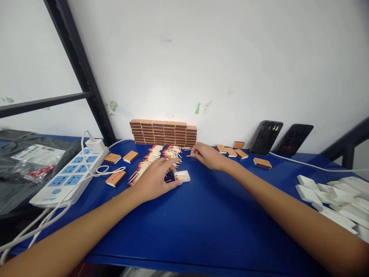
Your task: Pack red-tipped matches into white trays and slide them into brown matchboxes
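Note:
A small white matchbox tray (184, 174) with some matches in it lies on the blue table. My left hand (157, 177) curves round its left end, thumb at the near corner and index finger at the far side. Beyond the tray, my right hand (206, 154) is closed in a pinch, with a match (189, 156) poking out to the left of the fingertips. Long heaps of loose red-tipped matches (152, 154) lie behind my left hand, which partly covers them.
Stacked matchboxes (164, 132) stand against the wall. Loose matchboxes (130, 156) lie left and right. Two phones (265, 137) lean at the back right. White empty trays (331, 194) pile up at the right edge. A power strip (70, 175) with cables is on the left.

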Demonstrator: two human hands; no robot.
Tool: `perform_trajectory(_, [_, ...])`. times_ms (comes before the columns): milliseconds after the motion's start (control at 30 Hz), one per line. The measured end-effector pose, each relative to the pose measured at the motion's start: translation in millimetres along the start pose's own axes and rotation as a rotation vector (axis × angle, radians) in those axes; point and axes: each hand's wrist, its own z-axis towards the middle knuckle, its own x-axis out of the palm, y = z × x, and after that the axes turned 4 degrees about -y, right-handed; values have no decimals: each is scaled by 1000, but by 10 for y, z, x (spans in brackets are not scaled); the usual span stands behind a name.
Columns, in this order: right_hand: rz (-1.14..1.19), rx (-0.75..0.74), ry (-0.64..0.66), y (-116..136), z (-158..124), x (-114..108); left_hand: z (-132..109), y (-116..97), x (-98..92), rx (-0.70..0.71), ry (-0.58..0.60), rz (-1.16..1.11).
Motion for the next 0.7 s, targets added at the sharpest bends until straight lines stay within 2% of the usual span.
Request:
perform_trajectory(100, [6, -60, 3, 280, -244, -124, 8, -3, 4, 26, -4, 0])
perform_trajectory(233, [-23, -89, -36, 544, -494, -115, 23, -51, -1, 51, 13, -30])
perform_trajectory(367, [-60, -103, -48, 578, -571, -38, 31, -72, -8, 61, -39, -40])
perform_trajectory(600, [-65, -110, -9, 720, -638, 36, 28, -56, -8, 94, -42, -14])
perform_trajectory(700, [40, -176, 0, 725, -612, 34, 31, -51, 1, 95, -33, -25])
